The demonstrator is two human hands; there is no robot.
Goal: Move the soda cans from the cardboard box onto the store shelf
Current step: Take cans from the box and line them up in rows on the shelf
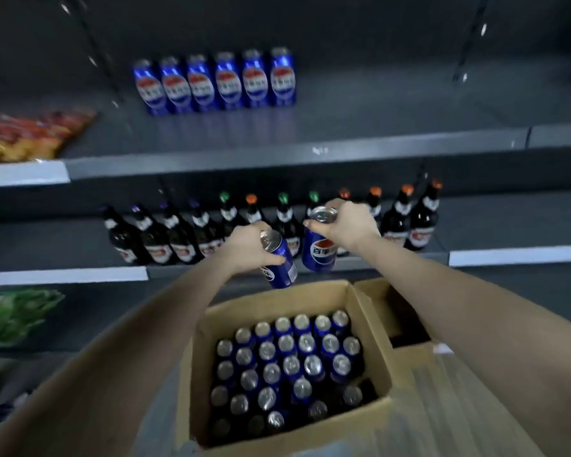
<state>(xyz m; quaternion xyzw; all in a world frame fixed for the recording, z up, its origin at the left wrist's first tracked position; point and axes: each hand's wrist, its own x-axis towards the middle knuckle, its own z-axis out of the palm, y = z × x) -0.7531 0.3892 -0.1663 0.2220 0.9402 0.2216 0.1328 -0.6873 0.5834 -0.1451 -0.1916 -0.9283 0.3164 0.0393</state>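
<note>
Fingers of the left hand are curled tight round a glossy blue soda can with a silver top, which is tilted, its base pointing down toward the box. The right hand has its fingers clamped over the rim of a second blue can with a red, white and blue logo, which hangs almost upright below the palm, silver lid showing. The two cans are just beside each other; whether they touch, I cannot tell.

Both are held in the air above the far edge of the open brown cardboard box, in front of the row of dark glass bottles with coloured caps on the lower shelf. Down in the box, rows of blue cans with silver tops stand upright, with some gaps on the near right side.

Up on the grey metal store shelf, six matching blue cans stand side by side in one row, logos facing out. Orange and red snack bags lie at the left.
</note>
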